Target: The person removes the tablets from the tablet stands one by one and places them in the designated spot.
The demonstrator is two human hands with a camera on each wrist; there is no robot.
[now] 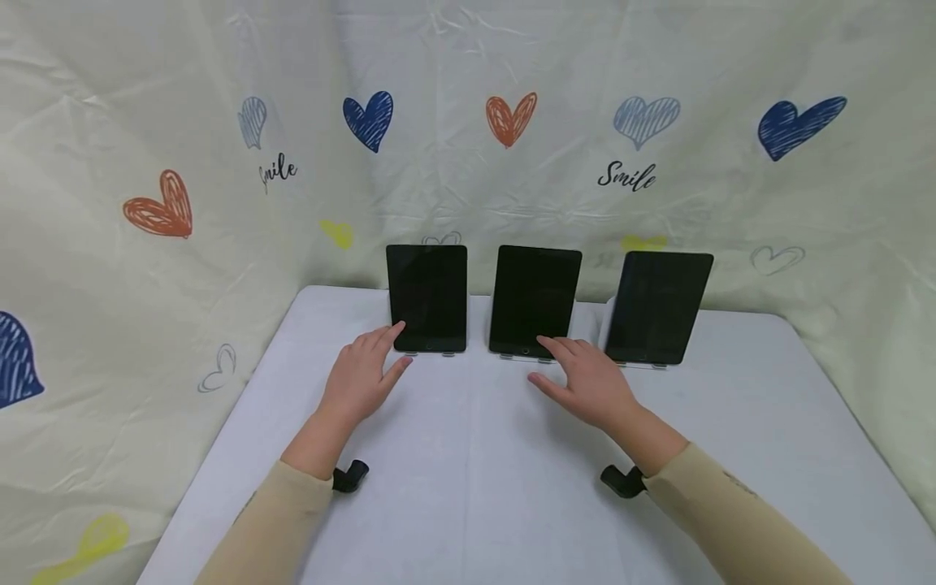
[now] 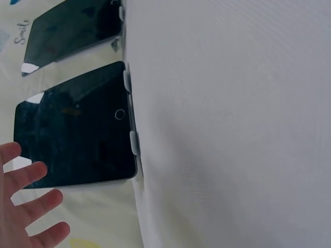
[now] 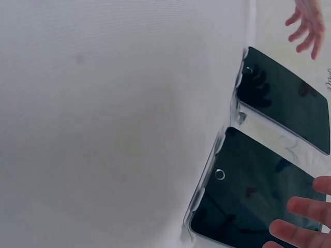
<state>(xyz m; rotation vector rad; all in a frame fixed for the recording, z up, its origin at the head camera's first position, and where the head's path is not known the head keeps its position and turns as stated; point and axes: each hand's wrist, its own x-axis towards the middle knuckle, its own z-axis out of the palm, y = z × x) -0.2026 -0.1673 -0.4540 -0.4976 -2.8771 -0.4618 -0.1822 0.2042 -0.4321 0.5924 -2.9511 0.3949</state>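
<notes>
Three dark tablets stand in a row at the back of the table, leaning on stands: a left tablet point(image 1: 428, 292), a middle tablet point(image 1: 537, 296) and a right tablet point(image 1: 661, 305). Their screens are black. My left hand point(image 1: 360, 375) hovers with spread fingers by the left tablet's lower left edge, its index fingertip overlapping the screen in the head view. Before the gap between the middle and right tablets is my right hand point(image 1: 591, 383), fingers extended, fingertips overlapping the middle tablet's lower corner. Neither hand grips anything. In the right wrist view, the fingers point(image 3: 300, 206) lie over a tablet screen.
A white cloth covers the table point(image 1: 468, 479). Behind it hangs a cream curtain point(image 1: 453, 187) printed with hearts and "Smile". Small stand clips point(image 2: 134, 143) hold the tablets' lower edges. A black wrist device point(image 1: 351, 476) sits at each cuff.
</notes>
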